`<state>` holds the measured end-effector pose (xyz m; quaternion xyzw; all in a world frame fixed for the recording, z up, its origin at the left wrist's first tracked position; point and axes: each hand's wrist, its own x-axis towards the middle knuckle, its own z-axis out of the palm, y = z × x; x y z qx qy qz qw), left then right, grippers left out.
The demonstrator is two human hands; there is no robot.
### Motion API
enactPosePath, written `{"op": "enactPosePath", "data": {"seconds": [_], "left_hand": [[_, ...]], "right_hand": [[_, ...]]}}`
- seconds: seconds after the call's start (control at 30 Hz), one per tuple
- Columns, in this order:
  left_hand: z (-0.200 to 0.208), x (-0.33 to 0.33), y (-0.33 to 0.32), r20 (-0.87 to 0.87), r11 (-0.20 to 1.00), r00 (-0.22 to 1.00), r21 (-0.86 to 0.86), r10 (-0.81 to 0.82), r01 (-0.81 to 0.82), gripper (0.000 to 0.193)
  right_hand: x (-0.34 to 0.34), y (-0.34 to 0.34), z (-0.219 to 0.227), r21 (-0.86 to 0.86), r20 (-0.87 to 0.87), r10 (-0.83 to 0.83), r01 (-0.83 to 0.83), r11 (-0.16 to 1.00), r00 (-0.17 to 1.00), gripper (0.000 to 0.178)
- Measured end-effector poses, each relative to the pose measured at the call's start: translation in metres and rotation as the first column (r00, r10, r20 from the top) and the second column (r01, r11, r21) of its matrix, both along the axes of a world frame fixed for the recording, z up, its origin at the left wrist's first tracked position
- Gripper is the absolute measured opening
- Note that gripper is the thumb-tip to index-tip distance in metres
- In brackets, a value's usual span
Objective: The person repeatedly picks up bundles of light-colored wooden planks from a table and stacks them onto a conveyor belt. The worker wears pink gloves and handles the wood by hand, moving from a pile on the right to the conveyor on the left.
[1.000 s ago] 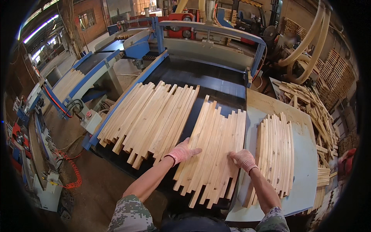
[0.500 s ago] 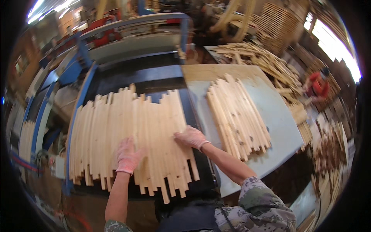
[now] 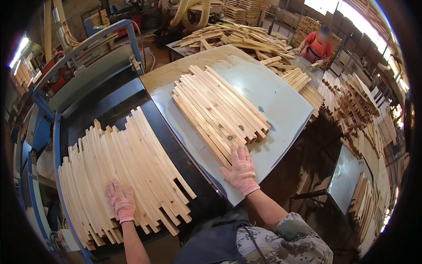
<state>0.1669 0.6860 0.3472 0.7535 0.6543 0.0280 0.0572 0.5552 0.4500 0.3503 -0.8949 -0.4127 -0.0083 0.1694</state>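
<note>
My left hand (image 3: pixel 120 201), in a pinkish knitted glove, lies flat with fingers spread on a wide layer of pale wooden strips (image 3: pixel 127 154). These strips rest side by side on a black conveyor belt (image 3: pixel 145 105), their ends uneven. My right hand (image 3: pixel 241 170), gloved alike, touches the near end of a stacked pile of wooden strips (image 3: pixel 220 108). Its fingers are stretched out and the thumb stands apart. That pile sits on a pale blue-grey tabletop (image 3: pixel 285 119) to the right of the belt. Some strips in it have dark knots.
A blue metal frame (image 3: pixel 88 46) spans the belt's far end. Behind the tabletop lies a loose heap of wooden strips (image 3: pixel 237 37). A person in red (image 3: pixel 317 46) stands at the far right. More stacked wood (image 3: pixel 351 101) and a small metal table (image 3: pixel 345 176) are on the right.
My right hand has left the strips on the belt and moved right to the pile on the tabletop. My left hand stays on the belt's strips. The view has turned rightward.
</note>
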Motion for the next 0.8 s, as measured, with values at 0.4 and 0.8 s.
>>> {"op": "enactPosePath", "data": {"seconds": [0.4, 0.8], "left_hand": [[-0.014, -0.013, 0.003, 0.076, 0.996, 0.997, 0.084, -0.026, 0.019, 0.083], [-0.009, -0.011, 0.000, 0.131, 0.993, 0.991, 0.116, -0.032, 0.017, 0.083]], "right_hand": [[-0.035, 0.018, 0.046, -0.168, -0.101, 0.006, -0.023, 0.985, 0.995, 0.104], [-0.019, 0.140, 0.039, -0.154, -0.257, 0.091, -0.134, 0.979, 0.962, 0.115]]}}
